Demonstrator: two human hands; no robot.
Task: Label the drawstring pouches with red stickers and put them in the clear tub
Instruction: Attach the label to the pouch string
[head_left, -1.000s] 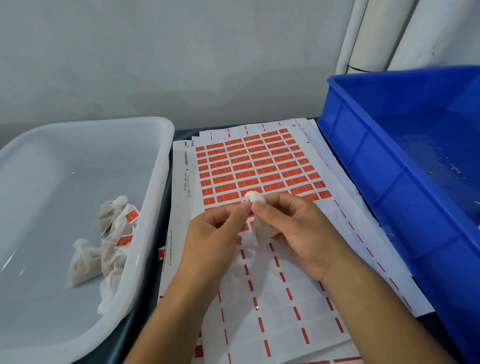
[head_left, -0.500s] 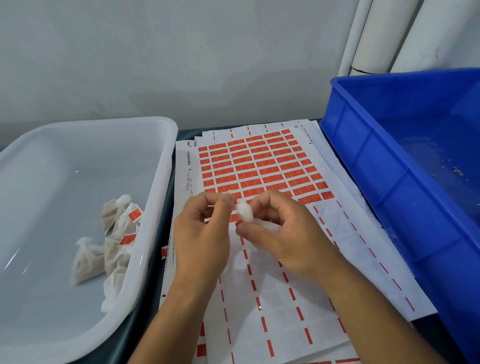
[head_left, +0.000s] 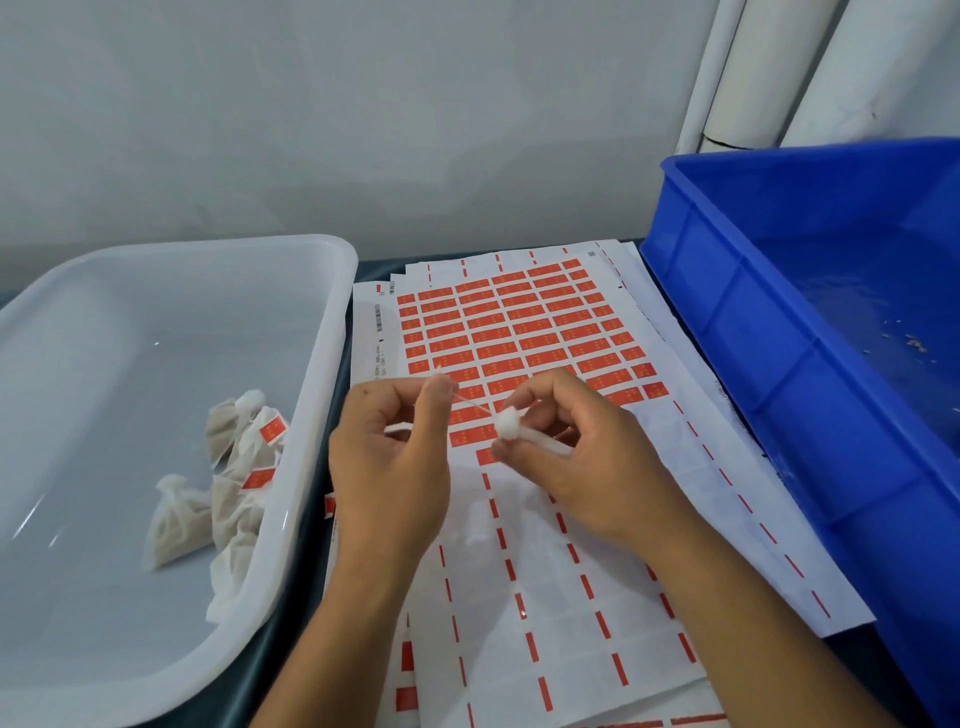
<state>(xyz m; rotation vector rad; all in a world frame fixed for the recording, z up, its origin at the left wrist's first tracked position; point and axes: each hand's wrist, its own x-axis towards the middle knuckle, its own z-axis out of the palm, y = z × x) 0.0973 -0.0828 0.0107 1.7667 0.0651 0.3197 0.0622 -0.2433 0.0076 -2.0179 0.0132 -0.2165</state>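
Pouch (head_left: 511, 427) sits pinched in the right hand (head_left: 582, 467) above the sticker sheet (head_left: 519, 332), left hand (head_left: 389, 467) clamped on its drawstring (head_left: 470, 404); overpulling could snap it or spill contents.

Two hands, left (head_left: 387, 467) and right (head_left: 576, 462), worked at centre, sharing one pouch (head_left: 508, 423). About four pouches (head_left: 228, 493) lay in the one clear tub (head_left: 322, 364) at nine o'clock. One blue crate (head_left: 779, 338) stood at three o'clock. Several sticker sheets (head_left: 519, 332) were stacked; their exact number was unclear.
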